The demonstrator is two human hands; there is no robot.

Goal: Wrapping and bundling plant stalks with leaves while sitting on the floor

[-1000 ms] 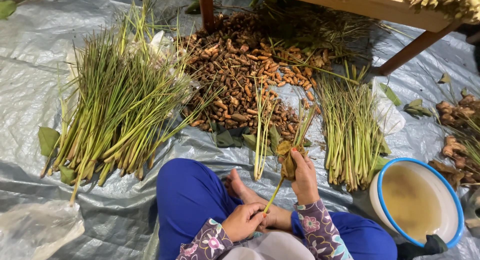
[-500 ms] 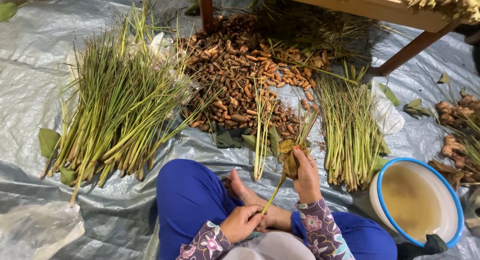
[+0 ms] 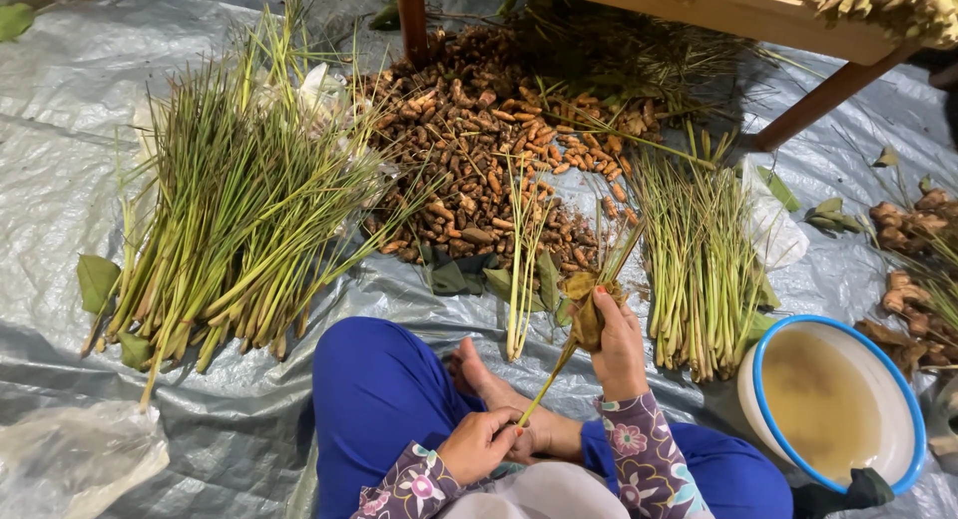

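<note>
Gripping stalk (image 3: 547, 381) base, left hand (image 3: 483, 442) closed; right hand (image 3: 617, 341) clasping leafy top. Clear bag (image 3: 75, 457) at 8 o'clock, white blue-rimmed basin (image 3: 833, 404) at 4; grey tarp (image 3: 70, 130) floor.

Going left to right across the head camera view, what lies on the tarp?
Big stalk pile → brown root heap → thin stalk bunch → smaller stalk pile → blue-rimmed bowl.

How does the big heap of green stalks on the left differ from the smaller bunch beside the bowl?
The left heap of stalks is far larger and fans out at a slant; the smaller bunch is narrower and lies nearly straight. Loose green leaves sit at the left heap's base, while the smaller bunch lies next to the blue-rimmed bowl. Both rest on the grey sheet.
</note>
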